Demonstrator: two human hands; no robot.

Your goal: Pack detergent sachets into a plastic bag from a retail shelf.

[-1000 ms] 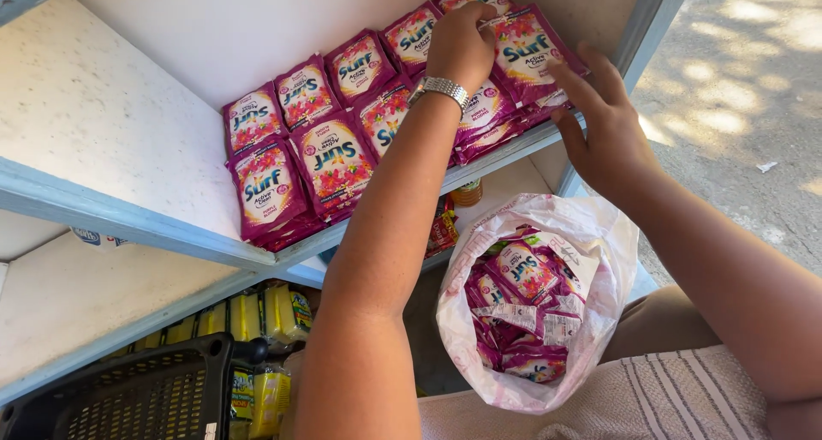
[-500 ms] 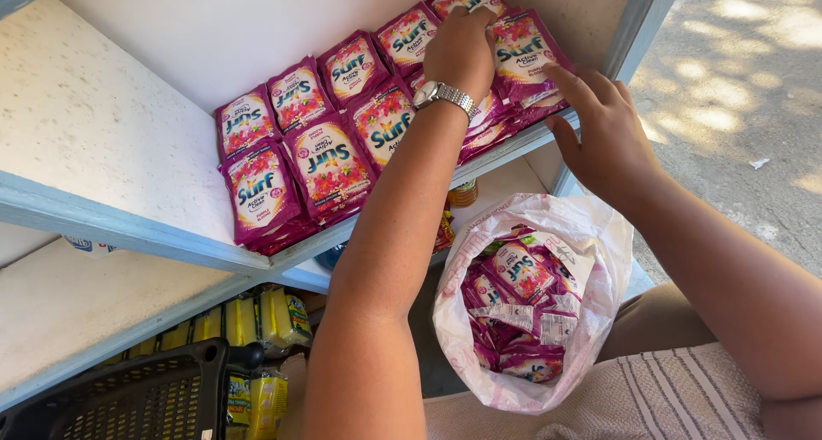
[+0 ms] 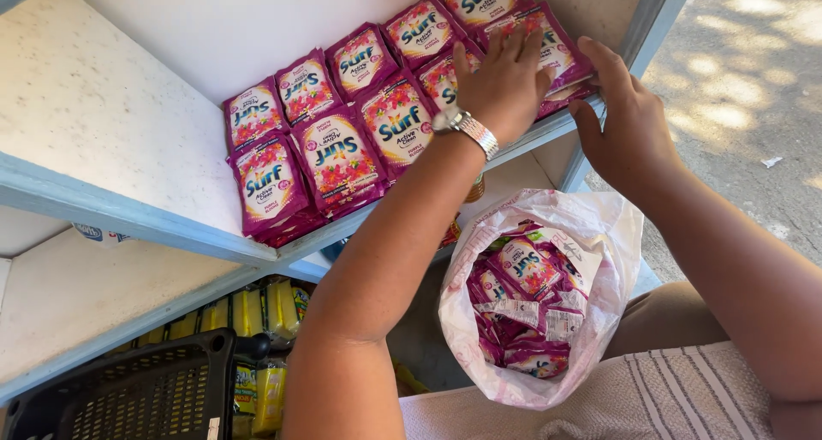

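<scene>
Both hands lie flat and open: the left hand [image 3: 505,85] presses the pink packets [image 3: 402,119] on the shelf [image 3: 128,222], the right hand [image 3: 621,123] steadies their end, keeping rows neat. More packets fill the bag [image 3: 599,226] below.

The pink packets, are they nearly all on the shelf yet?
Partly. Two rows of pink packets already lie stacked on the shelf. The left hand presses on the end stack, and the right hand is at its edge. The white plastic bag below holds many more.
</scene>
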